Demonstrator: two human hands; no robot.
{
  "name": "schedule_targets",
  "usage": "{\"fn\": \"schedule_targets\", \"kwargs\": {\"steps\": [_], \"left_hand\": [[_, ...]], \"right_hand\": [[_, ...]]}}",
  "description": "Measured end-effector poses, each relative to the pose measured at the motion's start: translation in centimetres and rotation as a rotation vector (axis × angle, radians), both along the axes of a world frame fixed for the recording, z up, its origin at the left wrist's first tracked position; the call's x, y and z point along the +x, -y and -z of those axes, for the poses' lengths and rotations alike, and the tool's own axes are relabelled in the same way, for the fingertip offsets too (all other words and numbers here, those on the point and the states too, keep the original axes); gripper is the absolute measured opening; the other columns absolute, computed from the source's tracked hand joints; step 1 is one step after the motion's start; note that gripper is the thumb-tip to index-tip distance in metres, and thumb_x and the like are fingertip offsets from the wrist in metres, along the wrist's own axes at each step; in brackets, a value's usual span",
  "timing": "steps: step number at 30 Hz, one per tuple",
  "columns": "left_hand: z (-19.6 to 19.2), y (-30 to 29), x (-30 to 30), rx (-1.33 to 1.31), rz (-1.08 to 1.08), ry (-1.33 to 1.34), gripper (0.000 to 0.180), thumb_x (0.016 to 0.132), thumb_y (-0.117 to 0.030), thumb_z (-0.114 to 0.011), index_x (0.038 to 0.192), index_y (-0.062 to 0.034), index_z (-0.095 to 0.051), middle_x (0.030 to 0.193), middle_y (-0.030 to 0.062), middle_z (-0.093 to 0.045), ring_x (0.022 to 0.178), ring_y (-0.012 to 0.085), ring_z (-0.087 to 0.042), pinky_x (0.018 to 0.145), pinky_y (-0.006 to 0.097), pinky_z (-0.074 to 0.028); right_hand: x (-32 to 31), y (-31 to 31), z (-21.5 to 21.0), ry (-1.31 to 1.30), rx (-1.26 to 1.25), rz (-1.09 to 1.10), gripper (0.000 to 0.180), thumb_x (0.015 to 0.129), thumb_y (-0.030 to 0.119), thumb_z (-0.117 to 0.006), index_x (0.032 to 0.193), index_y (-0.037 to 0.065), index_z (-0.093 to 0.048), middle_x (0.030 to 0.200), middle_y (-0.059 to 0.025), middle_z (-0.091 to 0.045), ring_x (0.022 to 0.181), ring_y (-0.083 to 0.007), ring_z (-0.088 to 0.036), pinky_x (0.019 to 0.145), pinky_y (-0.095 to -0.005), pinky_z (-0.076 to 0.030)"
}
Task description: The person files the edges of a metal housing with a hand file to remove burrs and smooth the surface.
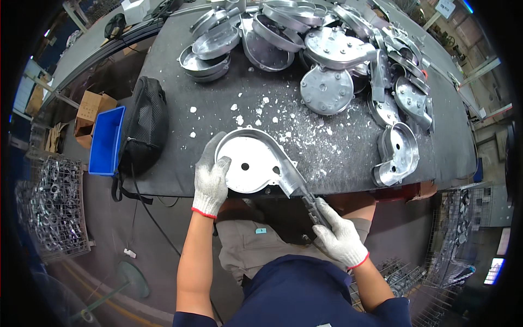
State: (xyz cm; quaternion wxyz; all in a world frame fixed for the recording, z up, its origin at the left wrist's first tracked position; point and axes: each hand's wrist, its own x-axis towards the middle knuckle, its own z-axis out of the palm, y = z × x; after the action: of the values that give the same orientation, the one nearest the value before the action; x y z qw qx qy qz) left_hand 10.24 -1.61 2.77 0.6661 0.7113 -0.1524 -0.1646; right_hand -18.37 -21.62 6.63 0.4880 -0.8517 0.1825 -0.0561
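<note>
Casting (255, 162) at table (180, 109) near edge, pile (327, 49) behind, bag (144, 122) left.

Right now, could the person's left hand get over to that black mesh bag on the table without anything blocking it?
Probably yes. The left hand grips the rim of the round metal casting, and the dark tabletop between it and the black mesh bag looks bare. It would have to let go first.

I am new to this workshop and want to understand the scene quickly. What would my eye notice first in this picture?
First, the round silver metal housing at the near edge of the dark worktable, gripped by the gloved left hand while the gloved right hand holds a dark tool against its outlet. Next, the heap of similar metal castings along the far side, with white chips scattered between. A blue bin hangs at the left.
</note>
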Motion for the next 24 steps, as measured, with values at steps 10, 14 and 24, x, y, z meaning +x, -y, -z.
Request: {"fn": "schedule_targets", "kwargs": {"steps": [10,14,24], "left_hand": [[0.6,-0.2,0.0,0.006,0.011,0.104,0.056,0.100,-0.003,-0.060,0.156,0.0045,-0.057,0.147,0.0198,-0.070,0.138,0.0271,-0.066,0.119,0.038,-0.049],[0.1,0.1,-0.1,0.031,-0.006,0.062,0.056,0.100,-0.004,-0.059,0.155,0.0053,-0.058,0.147,0.0197,-0.070,0.136,0.0270,-0.066,0.118,0.039,-0.049],[0.4,0.0,-0.2,0.044,0.002,0.148,0.054,0.101,-0.008,-0.060,0.154,0.0040,-0.059,0.145,0.0229,-0.072,0.135,0.0300,-0.069,0.115,0.040,-0.052]], "right_hand": [[0.7,-0.7,0.2,-0.268,0.168,-0.024,0.068,0.105,0.022,-0.070,0.167,0.006,-0.048,0.138,-0.0237,-0.076,0.129,-0.0341,-0.075,0.110,-0.0372,-0.055],[1.0,-0.6,-0.5,-0.280,0.126,0.024,0.066,0.106,0.022,-0.070,0.167,0.007,-0.049,0.140,-0.0222,-0.075,0.129,-0.0329,-0.075,0.110,-0.0377,-0.055],[2.2,0.0,-1.4,-0.306,0.097,0.005,0.064,0.106,0.021,-0.070,0.165,0.005,-0.050,0.142,-0.0258,-0.073,0.133,-0.0369,-0.072,0.112,-0.0390,-0.054]]}}
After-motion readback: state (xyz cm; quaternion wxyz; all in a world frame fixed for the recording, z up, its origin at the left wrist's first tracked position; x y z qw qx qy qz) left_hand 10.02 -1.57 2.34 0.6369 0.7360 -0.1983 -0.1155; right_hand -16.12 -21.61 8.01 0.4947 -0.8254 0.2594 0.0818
